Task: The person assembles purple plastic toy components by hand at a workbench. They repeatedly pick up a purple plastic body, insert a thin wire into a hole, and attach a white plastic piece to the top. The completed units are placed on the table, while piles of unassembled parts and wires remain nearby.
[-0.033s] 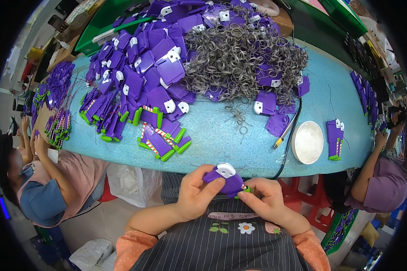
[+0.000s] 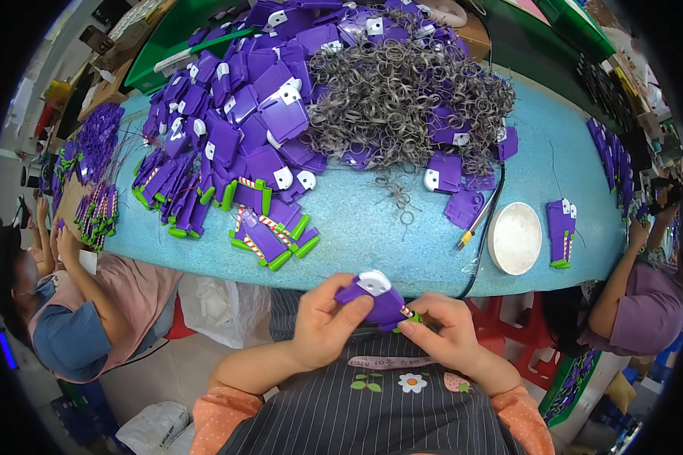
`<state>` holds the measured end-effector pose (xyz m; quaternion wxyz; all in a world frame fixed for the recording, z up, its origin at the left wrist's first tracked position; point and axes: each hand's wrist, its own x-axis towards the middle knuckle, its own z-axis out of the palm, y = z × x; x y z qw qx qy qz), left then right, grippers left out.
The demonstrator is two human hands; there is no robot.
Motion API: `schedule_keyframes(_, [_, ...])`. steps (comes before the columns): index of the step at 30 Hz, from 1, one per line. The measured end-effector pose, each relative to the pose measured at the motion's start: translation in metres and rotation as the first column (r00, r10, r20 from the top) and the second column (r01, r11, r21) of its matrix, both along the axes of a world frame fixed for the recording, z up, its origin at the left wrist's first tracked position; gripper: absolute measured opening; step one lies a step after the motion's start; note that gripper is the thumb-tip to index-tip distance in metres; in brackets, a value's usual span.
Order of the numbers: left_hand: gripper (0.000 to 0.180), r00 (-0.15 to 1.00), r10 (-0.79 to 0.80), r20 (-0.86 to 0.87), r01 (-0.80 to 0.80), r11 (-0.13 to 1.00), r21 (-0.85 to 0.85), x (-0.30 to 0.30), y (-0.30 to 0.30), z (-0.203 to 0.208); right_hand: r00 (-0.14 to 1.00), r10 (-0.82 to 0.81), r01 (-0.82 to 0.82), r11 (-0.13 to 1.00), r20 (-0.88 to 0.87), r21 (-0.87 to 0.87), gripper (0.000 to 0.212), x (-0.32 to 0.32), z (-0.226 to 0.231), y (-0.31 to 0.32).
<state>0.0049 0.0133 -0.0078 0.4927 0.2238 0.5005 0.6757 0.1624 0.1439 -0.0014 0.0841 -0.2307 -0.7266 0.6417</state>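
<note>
Gripping purple piece [image 2: 385, 309] — left fingers [image 2: 354, 311], right fingers [image 2: 421, 335] — heaped blue table [image 2: 372, 235], people [image 2: 67, 334] either side

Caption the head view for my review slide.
Left hand and right hand hold a purple piece before a blue table heaped with purple parts.

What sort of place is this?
Likely a hand-assembly workshop for small plastic goods: purple plastic parts and tangled grey rings are heaped on a blue worktable, with a co-worker at the left and another at the right.
</note>
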Motion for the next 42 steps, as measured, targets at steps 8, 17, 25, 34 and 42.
schedule_keyframes(8, [0.022, 0.966, -0.01, -0.258, 0.006, 1.0, -0.017, 0.022, 0.006, -0.006, 0.997, 0.022, -0.018, 0.998, -0.069, 0.059, 0.017, -0.004, -0.001, 0.007])
schedule_keyframes(17, [0.075, 0.063, 0.083, -0.995, -0.264, 0.963, 0.063, -0.115, 0.063, 0.034, 0.565, -0.734, 0.817, 0.563, -0.377, 0.128, 0.017, 0.05, 0.027, 0.097])
schedule_keyframes(25, [0.055, -0.038, 0.077, -0.996, -0.31, 0.947, 0.085, -0.165, 0.065, 0.015, 0.61, -0.762, 0.323, -0.013, -0.219, 0.946, 0.029, 0.095, -0.029, 0.166])
schedule_keyframes(34, [0.054, 0.411, -0.05, -0.91, 0.29, 0.954, 0.079, -0.038, 0.019, 0.047, 0.945, 0.313, -0.166, 0.71, -0.096, 0.684, 0.087, -0.031, 0.048, 0.022])
schedule_keyframes(42, [0.049, 0.895, -0.18, -0.408, 0.09, 0.969, -0.231, -0.021, -0.03, -0.009, 0.976, 0.116, -0.027, 0.905, -0.185, 0.425, 0.074, -0.052, -0.016, -0.016])
